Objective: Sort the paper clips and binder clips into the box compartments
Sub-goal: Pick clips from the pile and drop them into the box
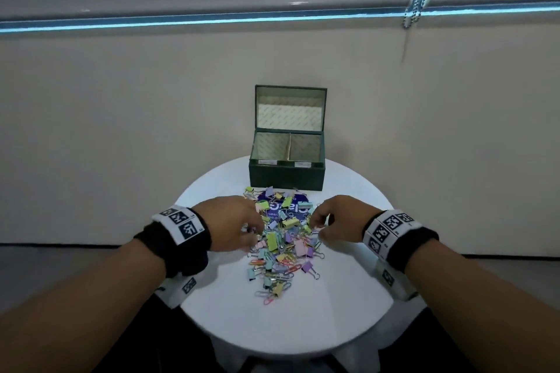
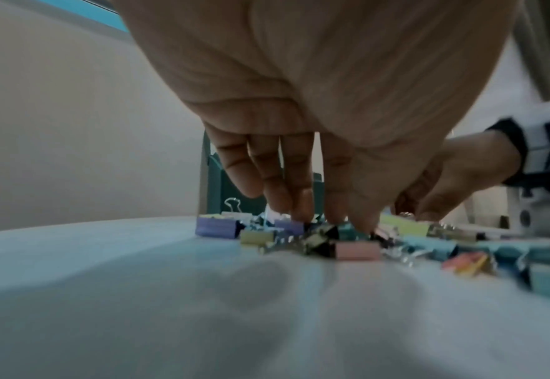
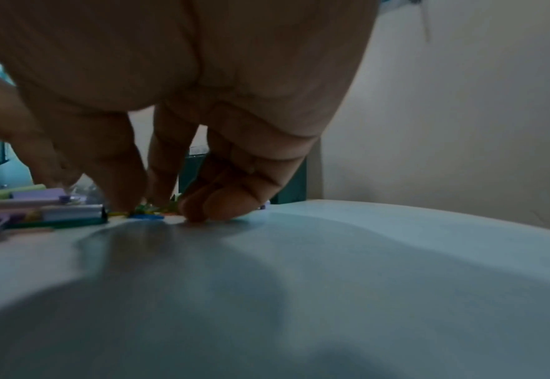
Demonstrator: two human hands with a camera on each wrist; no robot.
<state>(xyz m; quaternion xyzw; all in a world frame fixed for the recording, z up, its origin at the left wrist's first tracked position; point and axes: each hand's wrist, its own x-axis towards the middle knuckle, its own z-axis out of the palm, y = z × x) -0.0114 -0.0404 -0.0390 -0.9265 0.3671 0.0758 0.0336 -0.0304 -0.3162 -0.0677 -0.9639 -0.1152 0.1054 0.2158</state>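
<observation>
A pile of pastel binder clips and paper clips lies mid-table in front of an open green box with two compartments, neither showing any clips. My left hand reaches into the pile's left side. In the left wrist view its fingers point straight down and touch the binder clips, with nothing plainly gripped. My right hand is at the pile's right edge. Its index and middle fingertips touch paper clips, the thumb stands apart, and the two outer fingers rest curled on the table.
The round white table stands against a beige wall, and the box sits at its far edge. A blue printed card lies under the far part of the pile. A bead chain hangs at the upper right.
</observation>
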